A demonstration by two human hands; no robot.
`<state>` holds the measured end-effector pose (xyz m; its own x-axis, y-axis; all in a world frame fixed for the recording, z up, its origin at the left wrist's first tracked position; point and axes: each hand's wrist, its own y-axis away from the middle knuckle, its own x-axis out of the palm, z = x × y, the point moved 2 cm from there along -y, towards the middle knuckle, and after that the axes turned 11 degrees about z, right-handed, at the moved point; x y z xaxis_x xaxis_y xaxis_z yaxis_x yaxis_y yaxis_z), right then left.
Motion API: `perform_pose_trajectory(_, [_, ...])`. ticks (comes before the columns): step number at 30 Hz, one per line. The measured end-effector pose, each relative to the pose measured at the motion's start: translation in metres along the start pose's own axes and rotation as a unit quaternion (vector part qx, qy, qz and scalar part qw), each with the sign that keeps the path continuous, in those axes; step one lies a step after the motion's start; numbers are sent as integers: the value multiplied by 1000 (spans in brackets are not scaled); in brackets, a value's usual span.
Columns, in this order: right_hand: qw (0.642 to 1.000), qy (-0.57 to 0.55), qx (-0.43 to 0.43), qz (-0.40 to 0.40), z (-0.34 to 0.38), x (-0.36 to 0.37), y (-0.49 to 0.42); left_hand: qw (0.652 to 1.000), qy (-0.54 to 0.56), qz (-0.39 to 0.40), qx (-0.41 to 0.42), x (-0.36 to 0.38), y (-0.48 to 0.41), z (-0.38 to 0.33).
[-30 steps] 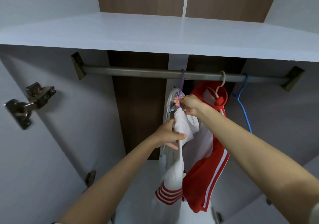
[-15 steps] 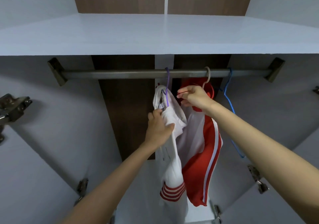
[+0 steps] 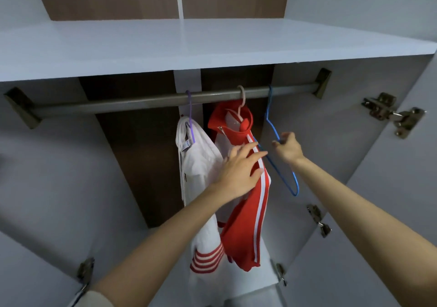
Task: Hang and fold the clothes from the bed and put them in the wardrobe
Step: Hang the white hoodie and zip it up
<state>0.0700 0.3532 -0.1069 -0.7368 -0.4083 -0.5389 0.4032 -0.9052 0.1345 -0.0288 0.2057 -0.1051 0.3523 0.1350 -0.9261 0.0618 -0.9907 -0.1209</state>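
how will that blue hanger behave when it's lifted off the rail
Probably light: the blue hanger is thin wire, carrying nothing. Likely stiff, yet apt to swing, since the right hand pinches one shoulder only. Its hook may catch the rail.

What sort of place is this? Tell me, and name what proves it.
Inside an open wardrobe, likely at home. A metal rail runs under a white shelf; a white garment, a red jacket and a bare blue hanger hang from it; door hinges show at the sides.
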Motion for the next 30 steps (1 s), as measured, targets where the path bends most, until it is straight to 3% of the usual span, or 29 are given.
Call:
perform_pose_trajectory(2, [999, -35, 11, 26, -4, 2, 2, 998, -49, 43, -8, 11, -6, -1])
perform_pose_trajectory(4, [999, -42, -9, -2, -4, -1, 5, 996, -56, 62, -19, 19, -8, -2])
perform_pose_trajectory(11, [991, -33, -65, -110, 4, -35, 21, 997, -43, 59, -22, 21, -7, -3])
perform_pose_trajectory(18, [989, -30, -63, -131, 0, -65, 66, 998, -5, 38, -39, 22, 4, -14])
perform_pose_trajectory(25, [989, 12, -36, -143, -36, -93, 167, 990, 114, -25, 73, 23, 26, -62])
perform_pose_trajectory(30, [991, 1, 26, -129, -74, -112, 259, 984, 112, -22, 139, 46, 44, -112])
